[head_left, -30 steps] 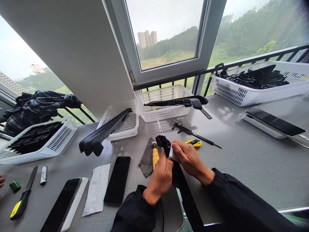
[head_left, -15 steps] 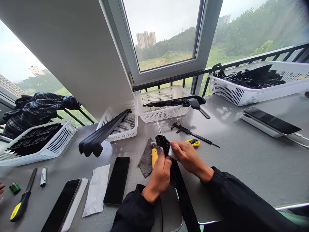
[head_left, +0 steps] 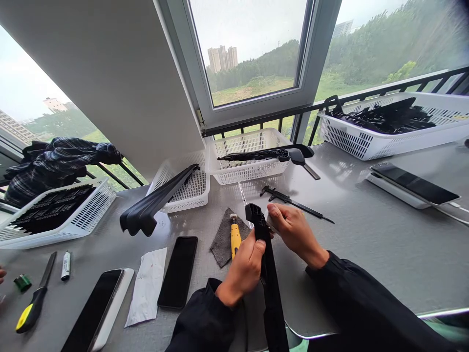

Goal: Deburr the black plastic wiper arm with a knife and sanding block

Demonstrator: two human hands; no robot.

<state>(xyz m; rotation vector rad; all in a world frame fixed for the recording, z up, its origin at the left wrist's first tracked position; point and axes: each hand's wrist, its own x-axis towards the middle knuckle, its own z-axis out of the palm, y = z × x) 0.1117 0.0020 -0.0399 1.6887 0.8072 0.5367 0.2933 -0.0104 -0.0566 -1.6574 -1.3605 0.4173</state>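
My left hand [head_left: 245,266] is wrapped round a long black plastic part [head_left: 271,293], its thumb lying on top. The part's ribbed, hollow upper end [head_left: 253,214] points away from me, and its lower end runs out at the bottom of the view. My right hand [head_left: 293,232] pinches a small whitish piece [head_left: 270,224] against the right side of that end; its kind is mostly hidden by the fingers. A yellow rotary tool [head_left: 235,237] with a pale tip lies on a grey cloth [head_left: 220,244] just beyond my left hand.
White baskets with black parts stand at the back: left [head_left: 98,215], middle [head_left: 249,174] and right [head_left: 351,144]. A caliper [head_left: 289,199] lies beyond my right hand. Phones [head_left: 178,271], a white paper [head_left: 147,288], a file [head_left: 38,298] and a marker [head_left: 66,266] lie left. Another person's fingers [head_left: 2,275] show at the left edge.
The black part has turned in my left hand, and its upper end has shifted a little right. My right hand has moved slightly right and up with the whitish piece.
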